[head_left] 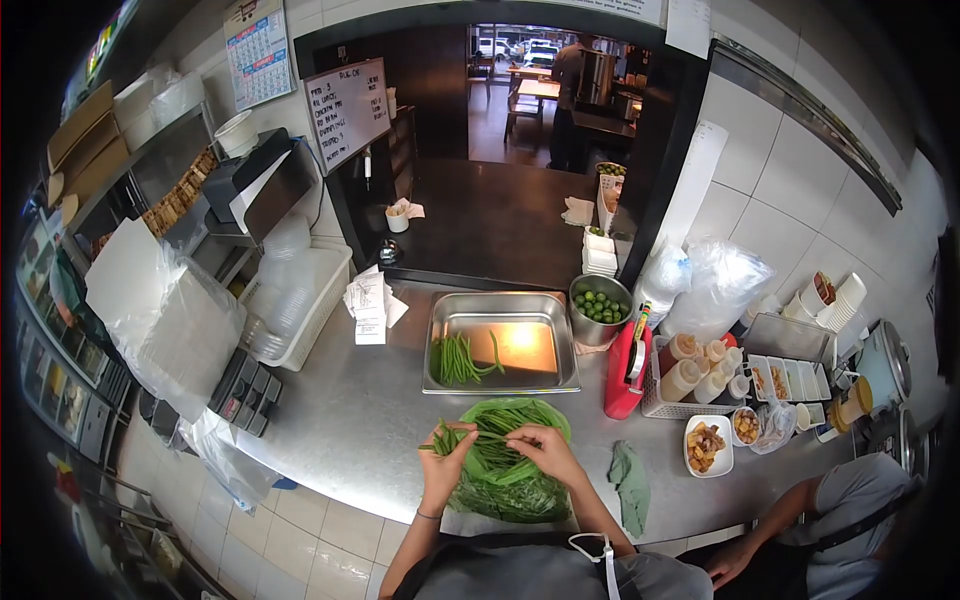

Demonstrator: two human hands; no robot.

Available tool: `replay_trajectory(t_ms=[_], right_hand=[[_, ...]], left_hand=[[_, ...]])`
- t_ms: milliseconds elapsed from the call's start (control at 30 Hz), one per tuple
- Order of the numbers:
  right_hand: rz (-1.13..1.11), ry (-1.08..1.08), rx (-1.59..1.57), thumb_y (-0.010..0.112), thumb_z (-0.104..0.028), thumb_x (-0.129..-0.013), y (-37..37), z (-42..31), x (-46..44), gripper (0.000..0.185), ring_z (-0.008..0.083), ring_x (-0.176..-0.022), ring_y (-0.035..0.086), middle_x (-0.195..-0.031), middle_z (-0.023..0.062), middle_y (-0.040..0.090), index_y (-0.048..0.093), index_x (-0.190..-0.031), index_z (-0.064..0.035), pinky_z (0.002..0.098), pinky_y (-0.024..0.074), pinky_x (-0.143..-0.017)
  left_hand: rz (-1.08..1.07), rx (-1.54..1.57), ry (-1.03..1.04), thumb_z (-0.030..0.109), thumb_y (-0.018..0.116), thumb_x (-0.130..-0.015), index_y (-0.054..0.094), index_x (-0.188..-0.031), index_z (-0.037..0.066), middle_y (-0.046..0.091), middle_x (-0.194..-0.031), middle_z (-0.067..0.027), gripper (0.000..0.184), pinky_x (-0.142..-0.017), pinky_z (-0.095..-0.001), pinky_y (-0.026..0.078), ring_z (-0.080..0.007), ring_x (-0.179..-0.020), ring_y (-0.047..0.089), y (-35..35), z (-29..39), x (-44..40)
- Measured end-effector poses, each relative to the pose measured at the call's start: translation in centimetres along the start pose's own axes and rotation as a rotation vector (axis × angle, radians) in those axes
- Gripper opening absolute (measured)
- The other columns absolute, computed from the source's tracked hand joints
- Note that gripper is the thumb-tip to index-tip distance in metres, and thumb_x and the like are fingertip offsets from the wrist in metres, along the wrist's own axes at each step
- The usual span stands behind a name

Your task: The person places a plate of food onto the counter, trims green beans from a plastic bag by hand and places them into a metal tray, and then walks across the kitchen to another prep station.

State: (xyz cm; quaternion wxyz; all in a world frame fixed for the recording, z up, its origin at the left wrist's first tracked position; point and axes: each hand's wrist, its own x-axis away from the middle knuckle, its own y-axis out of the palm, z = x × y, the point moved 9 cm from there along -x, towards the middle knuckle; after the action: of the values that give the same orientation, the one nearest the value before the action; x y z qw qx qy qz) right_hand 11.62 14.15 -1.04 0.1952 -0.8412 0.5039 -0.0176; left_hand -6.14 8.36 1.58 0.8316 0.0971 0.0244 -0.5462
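My left hand [449, 452] is closed around a small bunch of green beans [440, 440]. The fingers of my right hand [543, 449] pinch the end of a bean that stretches between both hands. Beneath them lies an open green plastic bag [512, 507] full of long green beans [508, 414]. Just beyond the bag stands a rectangular steel pan [572, 350], with a pile of green beans [458, 360] at its left side.
A steel bowl of green limes [601, 300] stands right of the pan, near a red container [627, 370]. Sauce bottles [683, 380], a white bowl of food [706, 446] and a green cloth [630, 487] sit farther right. Another person's arm [765, 530] is at lower right. Receipts [370, 310] lie left.
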Motion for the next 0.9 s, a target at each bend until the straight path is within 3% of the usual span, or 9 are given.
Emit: replay_trajectory(t_ms=[33, 200, 367, 500, 600, 667, 700, 800, 900], right_hand=[[-0.003, 0.0, 0.015, 0.064, -0.009, -0.086, -0.2, -0.5, 0.0, 0.013, 0.0086, -0.067, 0.055, -0.079, 0.0031, 0.061, 0.067, -0.093, 0.0007, 0.0227, 0.0435, -0.06], [0.166, -0.06, -0.017, 0.063, -0.009, -0.086, -1.5, -0.9, -0.2, 0.01, 0.0082, -0.067, 0.053, -0.078, 0.0025, 0.06, 0.063, -0.088, 0.001, 0.0227, 0.0421, -0.06], [0.266, 0.039, -0.608, 0.06, -0.006, -0.088, -2.1, -1.3, -0.4, 0.006, 0.0071, -0.068, 0.052, -0.083, 0.0035, 0.061, 0.059, -0.088, 0.0003, 0.0219, 0.0421, -0.065], [0.173, 0.027, -0.735, 0.06, -0.006, -0.089, -1.5, -1.9, -0.7, 0.006, 0.0068, -0.072, 0.053, -0.082, 0.003, 0.063, 0.059, -0.089, -0.0001, 0.0202, 0.0433, -0.068], [0.124, 0.013, -0.645, 0.061, -0.006, -0.087, -1.1, -2.3, -0.9, 0.005, 0.0075, -0.073, 0.054, -0.085, 0.0031, 0.063, 0.062, -0.088, -0.0011, 0.02, 0.0435, -0.067], [0.091, -0.075, -0.201, 0.062, -0.007, -0.084, -0.3, -2.2, -1.0, 0.008, 0.0142, -0.079, 0.058, -0.089, 0.0036, 0.063, 0.067, -0.089, -0.0033, 0.0261, 0.0447, -0.073], [0.091, -0.075, -0.201, 0.062, -0.007, -0.084, 0.1, -1.5, -1.0, 0.008, 0.0142, -0.079, 0.058, -0.089, 0.0036, 0.063, 0.067, -0.089, -0.0033, 0.0261, 0.0447, -0.073], [-0.094, -0.15, 0.507, 0.061, -0.014, -0.08, 3.4, -0.9, -0.5, 0.019, 0.0271, -0.101, 0.052, -0.098, 0.007, 0.062, 0.07, -0.096, -0.0077, 0.0417, 0.0382, -0.085], [0.12, -0.21, 0.626, 0.063, -0.015, -0.08, 2.3, -2.0, -0.1, 0.021, 0.0264, -0.103, 0.05, -0.104, 0.0061, 0.06, 0.069, -0.099, -0.0093, 0.0417, 0.0373, -0.085]], left_hand=[[0.0, 0.01, 0.007, 0.001, 0.07, -0.079, 0.065, -0.087, 0.0, 0.062, -0.077, -0.0013, 0.009, -0.043, -0.0183, 0.031, -0.0021, -0.049, 0.042, 0.0, 0.0, -0.1], [0.014, 0.067, -0.038, 0.001, 0.07, -0.079, 0.064, -0.088, -0.001, 0.06, -0.072, -0.0014, 0.011, -0.044, -0.019, 0.032, -0.0035, -0.049, 0.044, 0.2, -0.7, 0.0], [0.029, 0.309, -0.249, 0.002, 0.071, -0.079, 0.065, -0.089, -0.002, 0.06, -0.072, -0.0024, 0.012, -0.045, -0.0202, 0.033, -0.0047, -0.049, 0.043, 1.0, -2.9, 0.7], [-0.024, 0.473, -0.39, 0.004, 0.069, -0.081, 0.063, -0.093, -0.002, 0.051, -0.061, 0.0008, 0.014, -0.044, -0.0217, 0.032, -0.0054, -0.047, 0.04, 2.1, -4.4, 1.3], [-0.062, 0.534, -0.437, 0.005, 0.068, -0.083, 0.063, -0.095, -0.002, 0.048, -0.059, 0.0017, 0.015, -0.045, -0.0226, 0.031, -0.0055, -0.047, 0.039, 2.8, -4.5, 1.6], [-0.07, 0.552, -0.455, 0.006, 0.067, -0.083, 0.063, -0.096, -0.001, 0.048, -0.059, 0.0018, 0.015, -0.045, -0.0229, 0.031, -0.0055, -0.047, 0.038, 3.0, -4.4, 1.8], [-0.109, 0.556, -0.448, 0.006, 0.067, -0.084, 0.062, -0.096, -0.001, 0.047, -0.059, 0.0019, 0.015, -0.045, -0.0226, 0.031, -0.0054, -0.047, 0.038, 3.5, -4.2, 1.9], [-0.184, 0.59, -0.442, 0.009, 0.064, -0.086, 0.061, -0.096, 0.001, 0.048, -0.062, 0.0021, 0.013, -0.046, -0.0221, 0.031, -0.0051, -0.048, 0.037, 3.9, -4.3, 1.9], [-0.206, 0.639, -0.479, 0.017, 0.061, -0.09, 0.059, -0.094, 0.004, 0.049, -0.068, 0.0018, 0.013, -0.046, -0.0217, 0.031, -0.0049, -0.049, 0.037, 3.9, -4.6, 2.0]])
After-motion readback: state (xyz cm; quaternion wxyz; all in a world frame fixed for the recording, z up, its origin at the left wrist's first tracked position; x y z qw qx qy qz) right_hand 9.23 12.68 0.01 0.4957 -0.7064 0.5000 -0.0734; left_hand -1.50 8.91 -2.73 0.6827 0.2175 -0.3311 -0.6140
